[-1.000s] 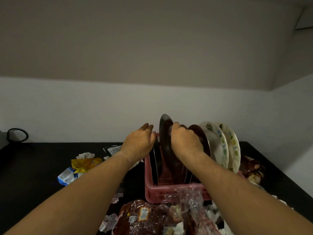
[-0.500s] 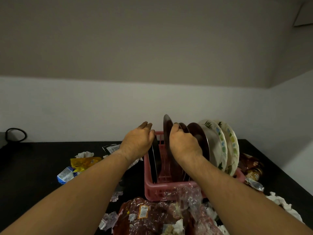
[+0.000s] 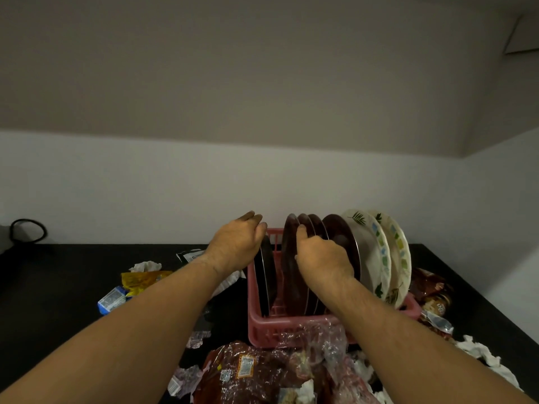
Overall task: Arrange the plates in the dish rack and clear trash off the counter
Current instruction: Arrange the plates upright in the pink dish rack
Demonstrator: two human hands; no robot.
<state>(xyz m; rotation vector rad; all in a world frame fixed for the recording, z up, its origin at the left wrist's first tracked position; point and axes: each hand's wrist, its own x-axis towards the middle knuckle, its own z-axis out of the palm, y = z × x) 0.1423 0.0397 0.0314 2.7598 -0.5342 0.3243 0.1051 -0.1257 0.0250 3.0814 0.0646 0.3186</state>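
Right hand (image 3: pixel 322 256) is curled over the top edges of a few dark brown round plates (image 3: pixel 291 269) standing upright in the pink plastic dish rack (image 3: pixel 262 325), fingers hooked on the rims, so it's closed around them. Left hand (image 3: pixel 236 247) sits just beside it with fingers loosely bent, resting against the rim of a black round plate (image 3: pixel 266 275) at the left end of the rack; can't really tell if it's gripping or just touching.

Further right in the same rack, two cream plates with leaf and square patterns (image 3: pixel 379 258) lean to the right behind another dark plate.

The rack sits on a black counter (image 3: pixel 43 287) against a white wall. Trash everywhere: crinkly clear plastic wrap (image 3: pixel 318 336) draped over the rack's near edge, a reddish-brown plastic bag (image 3: pixel 248 371) in front, a yellow wrapper (image 3: pixel 143 279) and blue-white carton (image 3: pixel 112 298) to the left, crumpled white tissues (image 3: pixel 484 357) on the right.
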